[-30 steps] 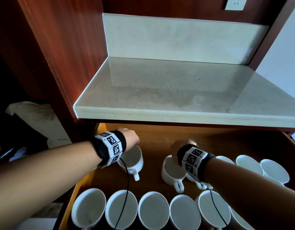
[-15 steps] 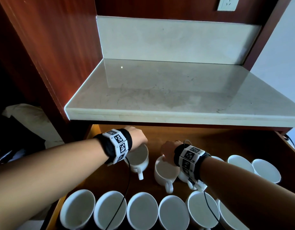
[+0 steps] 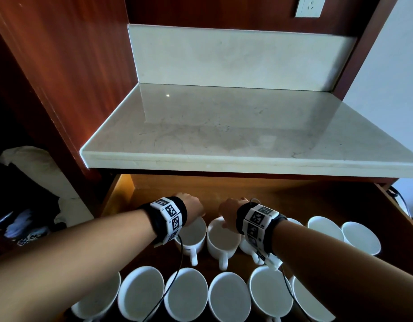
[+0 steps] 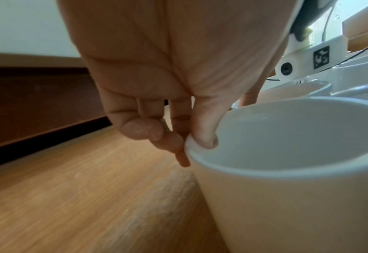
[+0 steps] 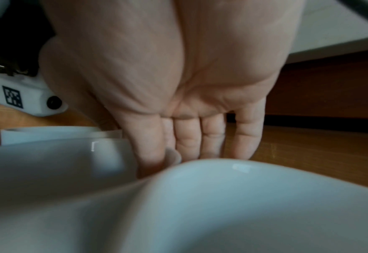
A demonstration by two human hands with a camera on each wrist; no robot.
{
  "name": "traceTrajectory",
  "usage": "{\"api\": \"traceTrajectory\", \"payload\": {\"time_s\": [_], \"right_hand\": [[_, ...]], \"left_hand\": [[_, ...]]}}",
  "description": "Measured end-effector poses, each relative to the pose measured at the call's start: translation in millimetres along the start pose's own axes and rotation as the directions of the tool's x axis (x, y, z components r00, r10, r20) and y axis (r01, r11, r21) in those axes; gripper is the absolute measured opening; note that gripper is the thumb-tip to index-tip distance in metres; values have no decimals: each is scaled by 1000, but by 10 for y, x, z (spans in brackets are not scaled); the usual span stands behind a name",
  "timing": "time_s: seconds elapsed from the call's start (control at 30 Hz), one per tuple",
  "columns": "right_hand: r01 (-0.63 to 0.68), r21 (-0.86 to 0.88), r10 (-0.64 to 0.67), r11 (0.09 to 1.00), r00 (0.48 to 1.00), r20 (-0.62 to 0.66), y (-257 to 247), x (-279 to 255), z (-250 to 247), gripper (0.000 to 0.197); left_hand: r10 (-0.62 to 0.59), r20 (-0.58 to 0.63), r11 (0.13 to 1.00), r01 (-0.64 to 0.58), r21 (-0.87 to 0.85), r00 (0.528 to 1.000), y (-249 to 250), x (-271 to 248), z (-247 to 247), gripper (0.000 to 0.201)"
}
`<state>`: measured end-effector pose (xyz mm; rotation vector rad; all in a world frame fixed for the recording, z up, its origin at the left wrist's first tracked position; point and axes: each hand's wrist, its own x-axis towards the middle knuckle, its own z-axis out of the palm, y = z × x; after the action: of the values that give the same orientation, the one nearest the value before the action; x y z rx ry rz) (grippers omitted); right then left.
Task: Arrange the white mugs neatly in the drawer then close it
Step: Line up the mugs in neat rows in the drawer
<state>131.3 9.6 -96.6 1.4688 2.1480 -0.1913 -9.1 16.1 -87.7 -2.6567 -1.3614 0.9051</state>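
Pinching rims: left hand (image 4: 157,85) on left mug (image 3: 193,233), right hand (image 3: 228,213) on neighbouring mug (image 3: 221,238). Glazed ceramic, probably rigid, slick, chippable; handles facing wrists offer firmer hold.

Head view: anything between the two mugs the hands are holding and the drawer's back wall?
Nothing there. In the head view only bare drawer floor lies beyond the left mug and right mug.

Bare drawer floor (image 3: 293,201) behind the mugs; countertop edge (image 3: 224,162) overhanging above.
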Motion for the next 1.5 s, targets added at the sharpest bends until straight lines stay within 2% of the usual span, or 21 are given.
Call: {"api": "traceTrajectory", "payload": {"time_s": [0.13,0.27,0.37,0.63,1.07,1.2,1.27,1.33,1.4,1.5], "right_hand": [[-15,3,15,1000,1000,2,32,-6,35,37],[-33,34,33,999,999,-8,58,0,63,35],[-50,27,50,998,999,-11,43,14,68,35],[-76,34,76,997,997,2,20,37,54,36],[-56,60,54,997,998,31,29,-17,-11,33],[-36,143,39,989,999,-20,236,-121,-69,35],[-32,110,35,993,999,-21,435,-135,-50,30],[-83,61,82,995,997,12,606,-159,1,27],[-115,32,113,993,992,47,716,-203,64,34],[-142,71,139,987,989,53,760,-254,147,43]], "left_hand": [[-26,14,998,26,-50,1000,13,33,14,18],[-95,135,988,110,-108,986,-10,-16,94,36],[-98,165,978,126,-167,981,-38,-62,158,31],[-84,112,975,105,-197,990,-34,-118,172,32],[-130,147,968,158,-197,981,-95,-121,145,32],[-121,178,954,164,-250,977,-140,-134,152,33],[-163,176,951,202,-234,971,-183,-129,164,40],[-197,179,954,230,-191,964,-216,-124,95,42],[-212,117,957,230,-174,970,-197,-109,-34,34],[-178,-62,958,159,-237,982,-28,-38,-202,34]]}}
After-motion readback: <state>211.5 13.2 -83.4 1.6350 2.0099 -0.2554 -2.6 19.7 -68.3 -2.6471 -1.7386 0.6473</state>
